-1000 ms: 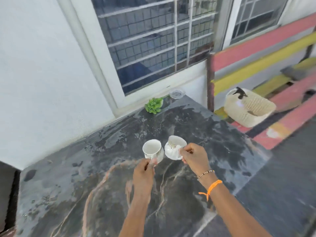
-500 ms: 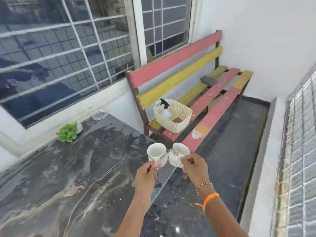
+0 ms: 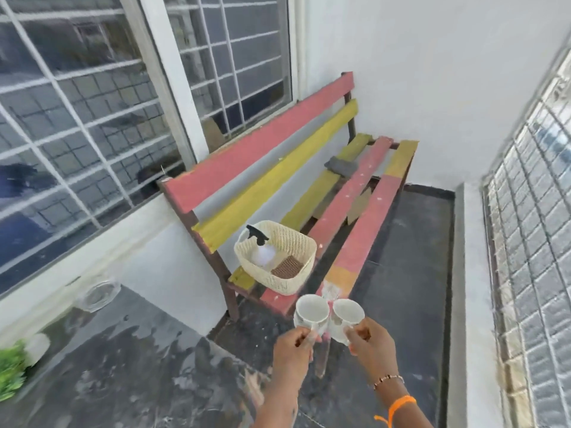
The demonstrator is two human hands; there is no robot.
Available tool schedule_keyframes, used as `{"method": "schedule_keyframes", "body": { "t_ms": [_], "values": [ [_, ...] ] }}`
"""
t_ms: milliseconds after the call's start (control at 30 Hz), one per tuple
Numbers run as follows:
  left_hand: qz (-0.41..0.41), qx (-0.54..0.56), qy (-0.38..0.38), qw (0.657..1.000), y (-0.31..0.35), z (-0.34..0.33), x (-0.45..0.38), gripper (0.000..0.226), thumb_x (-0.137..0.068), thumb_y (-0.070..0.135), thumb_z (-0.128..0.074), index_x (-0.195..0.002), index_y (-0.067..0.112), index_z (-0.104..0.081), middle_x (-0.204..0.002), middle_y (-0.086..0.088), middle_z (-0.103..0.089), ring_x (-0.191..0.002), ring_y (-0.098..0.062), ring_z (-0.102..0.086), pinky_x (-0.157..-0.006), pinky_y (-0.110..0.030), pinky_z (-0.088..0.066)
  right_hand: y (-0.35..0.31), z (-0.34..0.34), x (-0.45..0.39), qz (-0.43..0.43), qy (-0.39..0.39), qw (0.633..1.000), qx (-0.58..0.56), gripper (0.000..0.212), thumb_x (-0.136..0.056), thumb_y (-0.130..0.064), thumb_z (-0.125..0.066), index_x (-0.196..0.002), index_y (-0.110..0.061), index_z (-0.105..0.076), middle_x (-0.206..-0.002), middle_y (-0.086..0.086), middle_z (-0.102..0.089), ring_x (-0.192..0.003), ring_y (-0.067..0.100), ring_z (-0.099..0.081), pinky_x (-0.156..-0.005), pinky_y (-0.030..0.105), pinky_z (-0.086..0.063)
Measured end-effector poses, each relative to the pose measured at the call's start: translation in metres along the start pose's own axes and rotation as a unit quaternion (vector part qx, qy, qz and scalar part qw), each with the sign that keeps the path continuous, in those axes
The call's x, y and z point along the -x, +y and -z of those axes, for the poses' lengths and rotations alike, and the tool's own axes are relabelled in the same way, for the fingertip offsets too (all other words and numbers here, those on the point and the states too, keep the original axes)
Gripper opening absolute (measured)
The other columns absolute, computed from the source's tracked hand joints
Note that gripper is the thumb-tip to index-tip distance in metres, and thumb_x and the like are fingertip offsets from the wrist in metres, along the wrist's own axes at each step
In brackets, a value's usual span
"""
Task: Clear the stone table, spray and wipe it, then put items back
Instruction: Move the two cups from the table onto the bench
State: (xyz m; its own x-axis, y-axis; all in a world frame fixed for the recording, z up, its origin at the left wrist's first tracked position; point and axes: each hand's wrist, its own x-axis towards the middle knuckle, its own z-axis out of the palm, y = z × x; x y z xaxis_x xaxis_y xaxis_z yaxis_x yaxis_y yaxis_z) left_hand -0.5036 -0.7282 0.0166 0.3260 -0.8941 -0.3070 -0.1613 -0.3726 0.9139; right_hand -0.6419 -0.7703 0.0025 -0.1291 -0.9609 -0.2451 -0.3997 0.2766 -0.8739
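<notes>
I hold two white cups in the air past the right edge of the dark stone table. My left hand pinches the handle of the left cup. My right hand pinches the handle of the right cup. Both cups hang close together, just in front of the near end of the red and yellow bench. On the table stay a small green plant at the left edge and a glass dish near the window wall.
A cream woven basket stands on the bench's near end, holding a spray bottle and a brown pad. A grey cloth lies farther along the bench. A barred window runs along the left, a low white ledge along the right.
Both hands lifted the cups off the table and carried them right, beyond its edge toward the bench. My view swung right with them.
</notes>
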Motion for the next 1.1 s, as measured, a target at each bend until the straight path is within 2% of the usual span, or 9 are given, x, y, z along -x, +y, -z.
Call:
{"method": "schedule_keyframes", "body": {
  "t_ms": [167,333,467,533,667,767,1000,1033,1100],
  "values": [
    [0.041,-0.020,-0.001,0.999,-0.013,-0.020,-0.050,0.024,-0.087,0.021,-0.060,-0.071,0.005,-0.068,-0.039,0.009,-0.044,-0.040,-0.003,-0.040,-0.049,-0.016,-0.033,0.017,-0.018,-0.050,-0.037,-0.013,0.999,-0.005,0.028,-0.080,-0.009,-0.062,-0.058,-0.012,-0.046,-0.064,0.014,-0.061,-0.064,0.026,-0.055,-0.062,0.030,-0.041],
    [0.081,-0.020,0.000,0.996,-0.049,-0.046,-0.102,0.026,-0.087,0.016,-0.059,-0.062,0.018,-0.065,-0.039,0.009,-0.045,-0.043,-0.006,-0.040,-0.047,-0.015,-0.031,0.049,-0.035,-0.108,-0.057,-0.042,0.997,0.011,0.029,-0.082,-0.009,-0.061,-0.059,-0.012,-0.044,-0.065,0.016,-0.060,-0.064,0.026,-0.053,-0.059,0.028,-0.037],
    [0.111,-0.044,0.022,0.993,-0.082,-0.070,-0.145,0.021,-0.087,0.018,-0.059,-0.070,0.010,-0.068,-0.039,0.010,-0.047,-0.039,-0.001,-0.041,-0.045,-0.012,-0.030,0.080,-0.048,-0.166,-0.054,-0.072,0.995,0.044,0.026,-0.081,-0.006,-0.062,-0.062,-0.006,-0.045,-0.067,0.024,-0.060,-0.062,0.023,-0.047,-0.055,0.028,-0.032],
    [0.130,-0.047,0.023,0.990,-0.098,-0.089,-0.172,0.022,-0.087,0.015,-0.058,-0.068,0.009,-0.066,-0.045,0.008,-0.049,-0.043,-0.003,-0.043,-0.049,-0.014,-0.033,0.099,-0.059,-0.203,-0.054,-0.088,0.993,0.059,0.032,-0.080,-0.005,-0.062,-0.058,-0.011,-0.040,-0.061,0.017,-0.054,-0.060,0.023,-0.043,-0.054,0.028,-0.030],
    [0.141,-0.066,0.023,0.988,-0.116,-0.115,-0.208,0.035,-0.088,0.012,-0.057,-0.056,0.024,-0.054,-0.050,0.005,-0.050,-0.052,-0.014,-0.047,-0.058,-0.023,-0.040,0.116,-0.074,-0.248,-0.043,-0.097,0.991,0.077,0.042,-0.079,-0.003,-0.062,-0.053,-0.020,-0.035,-0.052,-0.001,-0.044,-0.052,0.014,-0.038,-0.051,0.026,-0.030],
    [0.142,-0.094,0.045,0.984,-0.130,-0.133,-0.233,0.035,-0.087,0.013,-0.058,-0.055,0.026,-0.050,-0.050,0.009,-0.048,-0.050,-0.006,-0.044,-0.050,-0.014,-0.033,0.132,-0.085,-0.281,-0.034,-0.106,0.988,0.103,0.044,-0.079,-0.002,-0.062,-0.052,-0.024,-0.035,-0.051,-0.007,-0.043,-0.051,0.009,-0.039,-0.050,0.020,-0.030],
    [0.159,-0.081,0.073,0.981,-0.148,-0.150,-0.256,0.024,-0.088,0.012,-0.056,-0.066,0.020,-0.055,-0.059,0.006,-0.050,-0.058,-0.011,-0.043,-0.054,-0.017,-0.032,0.150,-0.100,-0.320,0.031,-0.137,0.979,0.150,0.015,-0.083,-0.001,-0.059,-0.069,-0.001,-0.052,-0.070,0.012,-0.057,-0.066,0.028,-0.050,-0.056,0.029,-0.033],
    [0.158,-0.077,0.070,0.982,-0.150,-0.151,-0.257,0.022,-0.088,0.012,-0.057,-0.068,0.018,-0.057,-0.060,0.006,-0.050,-0.058,-0.010,-0.043,-0.055,-0.015,-0.033,0.151,-0.101,-0.322,0.038,-0.138,0.978,0.152,0.014,-0.083,0.000,-0.058,-0.070,0.000,-0.052,-0.070,0.011,-0.055,-0.065,0.026,-0.049,-0.056,0.028,-0.033],
    [0.162,-0.076,0.060,0.982,-0.153,-0.154,-0.255,0.012,-0.088,0.013,-0.058,-0.079,0.010,-0.064,-0.067,0.003,-0.055,-0.063,-0.009,-0.046,-0.058,-0.013,-0.034,0.153,-0.103,-0.325,0.053,-0.145,0.976,0.157,0.017,-0.082,0.003,-0.058,-0.068,-0.004,-0.050,-0.069,0.008,-0.052,-0.064,0.023,-0.045,-0.052,0.014,-0.032]
  ]
}}
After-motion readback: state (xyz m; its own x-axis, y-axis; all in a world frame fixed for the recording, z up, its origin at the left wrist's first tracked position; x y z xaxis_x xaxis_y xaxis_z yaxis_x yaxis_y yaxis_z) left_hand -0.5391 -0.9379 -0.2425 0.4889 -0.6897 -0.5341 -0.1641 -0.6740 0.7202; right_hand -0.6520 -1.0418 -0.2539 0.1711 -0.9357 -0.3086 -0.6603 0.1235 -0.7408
